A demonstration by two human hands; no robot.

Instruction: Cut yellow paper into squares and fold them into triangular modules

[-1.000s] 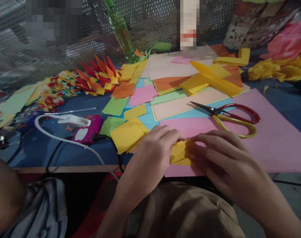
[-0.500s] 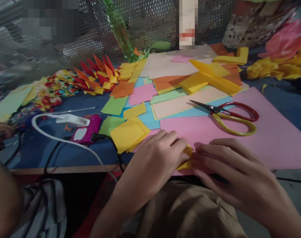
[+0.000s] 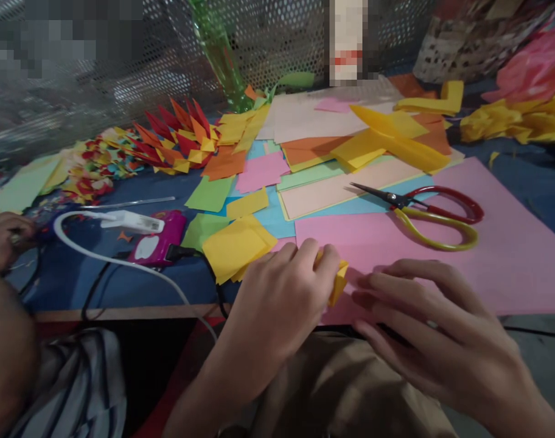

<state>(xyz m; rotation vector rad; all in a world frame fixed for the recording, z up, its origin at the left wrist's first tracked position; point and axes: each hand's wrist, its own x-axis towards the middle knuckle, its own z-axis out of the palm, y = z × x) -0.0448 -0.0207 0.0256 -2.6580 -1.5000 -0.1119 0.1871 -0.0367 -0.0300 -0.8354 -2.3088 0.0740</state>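
Observation:
A small folded piece of yellow paper (image 3: 339, 285) is held by my left hand (image 3: 289, 298), its fingers curled round it near the table's front edge. Just to the right, my right hand (image 3: 423, 319) is apart from the paper, fingers loosely bent with a gap before the thumb and nothing seen between them. Under both lies a large pink sheet (image 3: 496, 255). Scissors (image 3: 396, 204) with one red and one yellow handle rest on it, blades pointing left. Beside my left hand is a stack of yellow paper squares (image 3: 234, 246).
A purple power adapter (image 3: 161, 243) with a white cable sits at left. Behind are red and orange folded-paper pieces (image 3: 181, 140), coloured paper sheets and a green bottle (image 3: 223, 61). Another person's hand (image 3: 6, 240) is at the far left.
My right hand has let go of the yellow paper and drawn slightly away. The paper now stands more upright in my left hand.

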